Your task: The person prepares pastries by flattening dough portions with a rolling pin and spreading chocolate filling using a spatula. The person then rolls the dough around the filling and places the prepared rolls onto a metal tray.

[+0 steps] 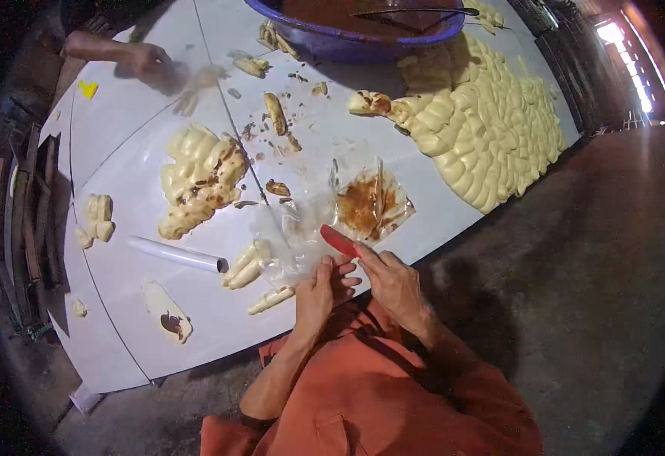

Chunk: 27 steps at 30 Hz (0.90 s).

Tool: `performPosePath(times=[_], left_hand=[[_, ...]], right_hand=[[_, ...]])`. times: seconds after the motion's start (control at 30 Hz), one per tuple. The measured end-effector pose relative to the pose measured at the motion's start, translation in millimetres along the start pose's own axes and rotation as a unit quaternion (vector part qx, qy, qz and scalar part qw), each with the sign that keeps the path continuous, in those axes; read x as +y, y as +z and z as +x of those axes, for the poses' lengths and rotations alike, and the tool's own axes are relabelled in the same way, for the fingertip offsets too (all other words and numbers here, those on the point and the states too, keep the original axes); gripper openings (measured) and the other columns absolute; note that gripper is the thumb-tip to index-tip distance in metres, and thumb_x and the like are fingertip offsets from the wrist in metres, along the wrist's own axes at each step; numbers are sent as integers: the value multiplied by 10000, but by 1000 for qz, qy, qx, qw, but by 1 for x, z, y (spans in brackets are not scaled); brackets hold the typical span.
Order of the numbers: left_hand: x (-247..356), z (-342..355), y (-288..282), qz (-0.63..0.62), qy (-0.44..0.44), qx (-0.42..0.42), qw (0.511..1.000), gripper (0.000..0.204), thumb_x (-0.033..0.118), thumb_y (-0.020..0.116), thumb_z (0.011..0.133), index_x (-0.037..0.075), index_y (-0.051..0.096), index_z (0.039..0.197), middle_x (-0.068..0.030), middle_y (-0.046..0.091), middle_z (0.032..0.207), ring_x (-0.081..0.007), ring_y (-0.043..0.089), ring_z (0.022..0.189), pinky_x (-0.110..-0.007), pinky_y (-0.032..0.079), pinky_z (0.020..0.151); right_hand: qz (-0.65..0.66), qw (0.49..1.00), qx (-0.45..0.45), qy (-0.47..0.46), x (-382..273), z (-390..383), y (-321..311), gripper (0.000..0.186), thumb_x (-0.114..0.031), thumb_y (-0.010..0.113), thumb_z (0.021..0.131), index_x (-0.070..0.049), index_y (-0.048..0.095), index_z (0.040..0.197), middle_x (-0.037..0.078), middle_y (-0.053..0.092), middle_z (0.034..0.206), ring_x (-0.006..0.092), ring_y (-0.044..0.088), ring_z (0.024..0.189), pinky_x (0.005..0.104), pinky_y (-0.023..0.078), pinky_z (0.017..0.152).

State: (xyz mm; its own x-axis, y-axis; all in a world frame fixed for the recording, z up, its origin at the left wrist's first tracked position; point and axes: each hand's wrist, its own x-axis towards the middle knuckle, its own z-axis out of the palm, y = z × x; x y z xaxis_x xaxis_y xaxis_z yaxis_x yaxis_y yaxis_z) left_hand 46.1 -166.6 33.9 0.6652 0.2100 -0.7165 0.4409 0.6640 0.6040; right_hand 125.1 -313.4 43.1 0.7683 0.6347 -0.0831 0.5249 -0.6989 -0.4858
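Note:
My right hand grips a red spatula, its flat end pointing away and to the left. Close beside it, my left hand pinches the near edge of a clear plastic sheet with its fingers partly curled. Brown paste is smeared on another clear sheet just beyond the spatula. Left of the held plastic lie pale yellow dough pieces and a small dough roll near the table edge.
A purple basin of brown paste stands at the far side, a dark utensil across it. Dough heaps cover the right; a paste-streaked pile and white tube lie left. Another person's blurred hand works far left.

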Motion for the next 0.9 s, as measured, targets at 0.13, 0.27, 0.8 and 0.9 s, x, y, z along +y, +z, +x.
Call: performPosePath(times=[0.13,0.27,0.8,0.9], left_hand=[[-7,3,-1,-32,0,9,999,510,424,457,1109,-30,623,1275,-141,721,1152,-192,719,863,-310,584,713],[-2,-1,-3,-65,-18,28,997,450,372,540,1085,-51,630,1208,-181,727,1054,-209,702,795,-327,581,682],[4,-4,-3,24,26,3,999,356,355,391,1134,39,500,1014,-80,621,818,-181,633,682,-320,578,645],[-8,2,-9,9,55,-12,998,384,370,367,1138,33,506,1018,-115,671,871,-191,671,704,-323,583,674]], right_hand=[[17,1000,-13,-18,10,-2,1,420,-188,679,983,-169,625,1399,118,574,814,308,663,794,420,576,677],[137,987,86,11,14,-1,-11,355,-125,674,1000,-83,673,1353,152,618,821,254,605,673,365,504,621],[7,998,61,19,6,-9,7,376,-192,668,984,-201,666,1360,115,575,826,326,656,744,437,542,610],[23,997,62,31,14,-4,-3,349,-189,687,971,-172,689,1320,108,556,786,332,648,739,442,543,609]])
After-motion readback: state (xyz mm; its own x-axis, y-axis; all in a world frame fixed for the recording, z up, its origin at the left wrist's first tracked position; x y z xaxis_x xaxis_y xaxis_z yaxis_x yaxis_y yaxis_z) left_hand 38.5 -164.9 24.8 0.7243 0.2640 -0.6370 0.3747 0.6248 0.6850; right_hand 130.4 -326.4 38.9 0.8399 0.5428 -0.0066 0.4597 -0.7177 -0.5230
